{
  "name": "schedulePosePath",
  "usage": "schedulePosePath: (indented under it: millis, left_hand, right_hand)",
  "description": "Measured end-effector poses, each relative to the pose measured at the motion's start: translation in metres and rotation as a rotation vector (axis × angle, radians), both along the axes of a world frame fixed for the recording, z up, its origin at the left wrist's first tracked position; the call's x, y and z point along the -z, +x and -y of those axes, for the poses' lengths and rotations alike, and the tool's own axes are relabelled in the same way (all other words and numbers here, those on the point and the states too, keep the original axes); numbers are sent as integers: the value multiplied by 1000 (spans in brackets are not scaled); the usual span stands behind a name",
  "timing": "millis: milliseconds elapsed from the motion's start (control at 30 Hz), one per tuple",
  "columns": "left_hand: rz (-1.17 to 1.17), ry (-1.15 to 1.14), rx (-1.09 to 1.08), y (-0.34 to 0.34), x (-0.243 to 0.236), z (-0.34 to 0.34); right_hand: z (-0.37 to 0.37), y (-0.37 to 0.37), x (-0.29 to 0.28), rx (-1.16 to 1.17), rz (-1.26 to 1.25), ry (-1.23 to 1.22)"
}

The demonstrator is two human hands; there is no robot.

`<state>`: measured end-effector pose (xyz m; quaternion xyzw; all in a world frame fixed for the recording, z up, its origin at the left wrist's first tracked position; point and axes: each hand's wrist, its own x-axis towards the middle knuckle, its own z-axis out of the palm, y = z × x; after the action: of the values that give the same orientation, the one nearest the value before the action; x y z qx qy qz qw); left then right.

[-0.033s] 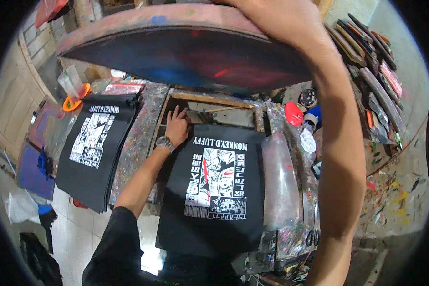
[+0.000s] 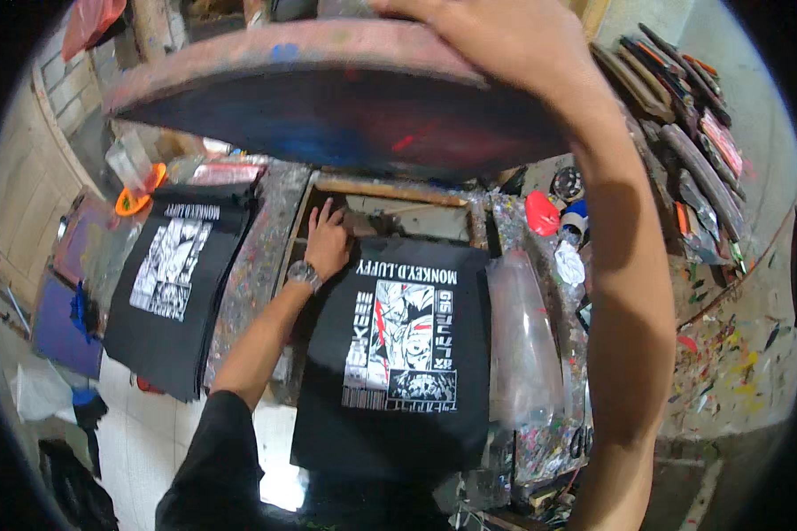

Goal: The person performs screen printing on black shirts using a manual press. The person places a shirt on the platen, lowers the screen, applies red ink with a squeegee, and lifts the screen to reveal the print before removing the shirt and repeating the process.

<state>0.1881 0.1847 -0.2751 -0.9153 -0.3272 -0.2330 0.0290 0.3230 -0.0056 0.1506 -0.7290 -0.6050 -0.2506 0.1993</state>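
Observation:
With my right hand (image 2: 496,49) I grip the top of a raised board (image 2: 341,111), its pink edge paint-stained and its underside dark. My left hand (image 2: 328,234), a watch at its wrist, rests with fingers apart inside the rim of a wooden frame (image 2: 390,190), beside a black printed fabric piece (image 2: 319,434). That piece lies on the bench with a white, black and red comic-style print facing up. A stack of similar black printed pieces (image 2: 150,345) lies to the left.
A translucent container (image 2: 128,168) and orange item (image 2: 133,199) stand back left. A red item (image 2: 540,212), crumpled white material (image 2: 568,261) and clear plastic (image 2: 522,336) lie right. Stacked squeegee-like tools (image 2: 700,177) are at far right; scissors (image 2: 578,442) lie near the bench's front.
The raised board and my right hand sit slightly lower in the view than a moment ago. My left hand is in almost the same place.

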Motion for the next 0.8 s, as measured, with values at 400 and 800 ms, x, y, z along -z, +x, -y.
schedulePosePath:
  millis: [400,800]
  left_hand:
    - [1200,-205,-549,-340,-64,37]
    - [59,-639,-118,-144,-97,250]
  right_hand:
    - [-16,11,-17,24,-41,-41]
    - [-10,16,0,-95,20,5]
